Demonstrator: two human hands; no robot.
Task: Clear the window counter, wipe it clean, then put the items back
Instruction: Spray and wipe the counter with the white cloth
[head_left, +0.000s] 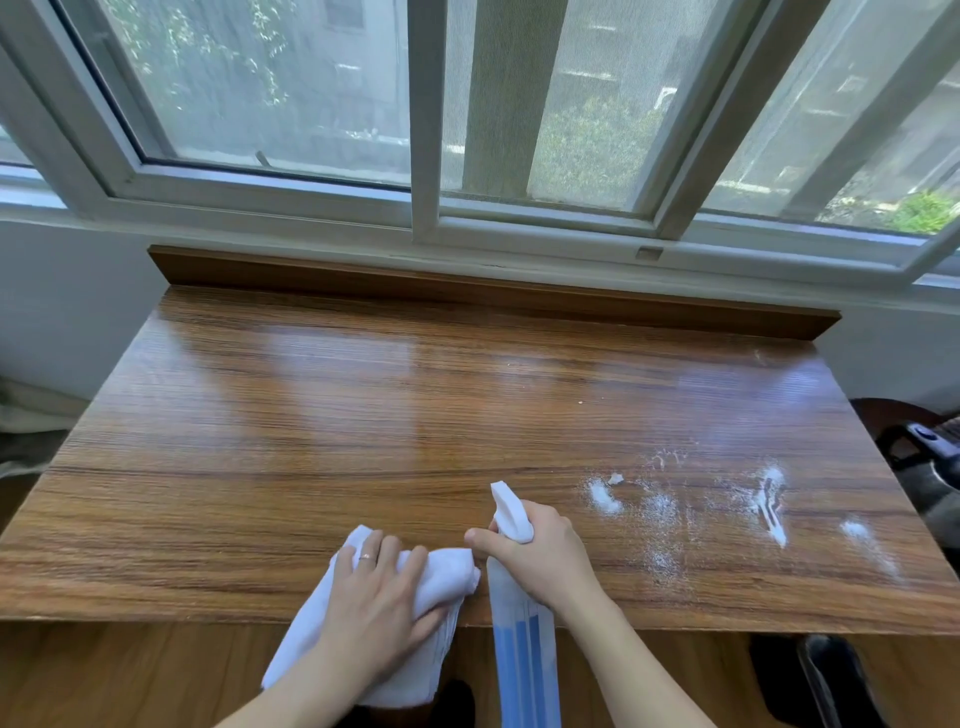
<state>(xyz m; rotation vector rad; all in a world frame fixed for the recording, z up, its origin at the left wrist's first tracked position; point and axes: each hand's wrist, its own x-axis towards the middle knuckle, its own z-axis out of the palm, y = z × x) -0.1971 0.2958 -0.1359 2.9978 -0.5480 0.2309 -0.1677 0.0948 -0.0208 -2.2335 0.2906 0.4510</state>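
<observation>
I see the window (322, 93) spanning the wall behind the desk. The desk (363, 415), a wood-grain counter, has a raised back ledge along its far edge. White spray residue (769, 499) lies in patches near the right edge, toward the near right corner. The white cloth (447, 571) drapes over the near edge, left of centre. The spray bottle (524, 644) stands just beside the cloth at the near edge, nozzle pointing toward the window. My left hand (374, 597) rests flat on the cloth, fingers spread. My right hand (540, 556) grips the bottle neck, fingers curled round the trigger head.
</observation>
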